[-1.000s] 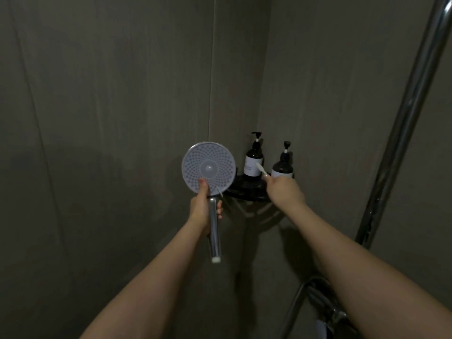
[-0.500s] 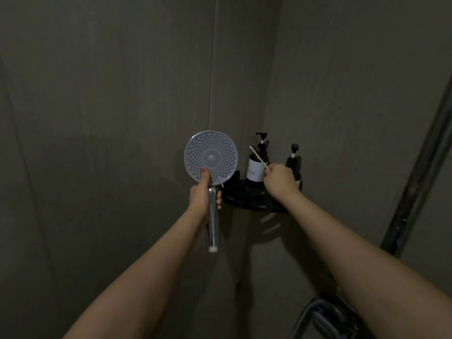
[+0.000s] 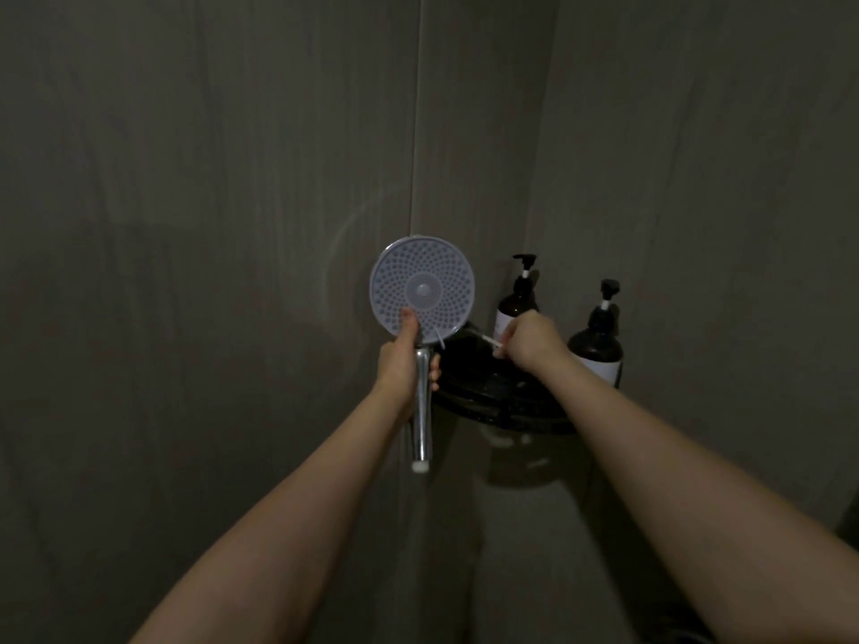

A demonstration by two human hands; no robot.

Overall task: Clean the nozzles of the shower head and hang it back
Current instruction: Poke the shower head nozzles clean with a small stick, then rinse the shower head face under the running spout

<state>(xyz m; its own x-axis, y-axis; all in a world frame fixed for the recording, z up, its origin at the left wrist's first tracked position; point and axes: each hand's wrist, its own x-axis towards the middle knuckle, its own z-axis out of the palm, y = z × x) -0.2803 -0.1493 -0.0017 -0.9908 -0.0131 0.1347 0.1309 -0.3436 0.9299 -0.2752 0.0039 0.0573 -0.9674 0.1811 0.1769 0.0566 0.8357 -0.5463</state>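
Observation:
The round shower head (image 3: 422, 288) faces me with its pale nozzle face, on a chrome handle (image 3: 422, 411) that hangs down. My left hand (image 3: 403, 362) grips the top of the handle, its thumb resting on the lower edge of the nozzle face. To the right, my right hand (image 3: 530, 339) pinches a thin white stick (image 3: 488, 339), which looks like a cotton swab. The stick points left toward the head and lies over the black corner shelf (image 3: 502, 402). Its tip is apart from the nozzles.
Two dark pump bottles (image 3: 518, 295) (image 3: 597, 339) stand on the black corner shelf. Grey tiled walls (image 3: 232, 225) meet in a corner behind it. No hose or wall holder is in view.
My right hand has lowered and turned the stick from pointing up-left to pointing left, low over the shelf. The view shifted left, so the chrome rail at the right is out of frame.

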